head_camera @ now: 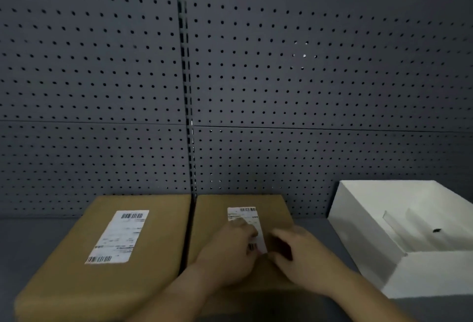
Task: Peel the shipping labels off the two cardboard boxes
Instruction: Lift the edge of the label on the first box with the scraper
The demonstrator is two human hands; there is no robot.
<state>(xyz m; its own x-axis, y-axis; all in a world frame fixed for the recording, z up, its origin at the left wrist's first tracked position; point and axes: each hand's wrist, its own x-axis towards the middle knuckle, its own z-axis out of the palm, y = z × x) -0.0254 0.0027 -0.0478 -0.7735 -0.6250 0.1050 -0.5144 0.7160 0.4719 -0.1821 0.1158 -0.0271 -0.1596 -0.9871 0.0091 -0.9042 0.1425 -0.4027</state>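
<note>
Head view: two cardboard boxes sit side by side on the gray table (30, 239), against the pegboard (307, 78). The left box (76, 283) carries its label (118, 236) flat and untouched. My left hand (227, 252) rests on the right box's label (247, 219), fingers loosely curled. My right hand (299, 255) curls at that label's lower right edge; whether it pinches is blurred. A white box (363, 219) stands right.

We see a dim, flat-lit frame, soft all over. Both hands, left hand (230, 252) and right hand (299, 252), are motion-blurred. Label print is unreadable. The pegboard (281, 78) lines bow from wide-angle distortion. The white box (363, 221) is brightest; bright specks show through holes along the top.
</note>
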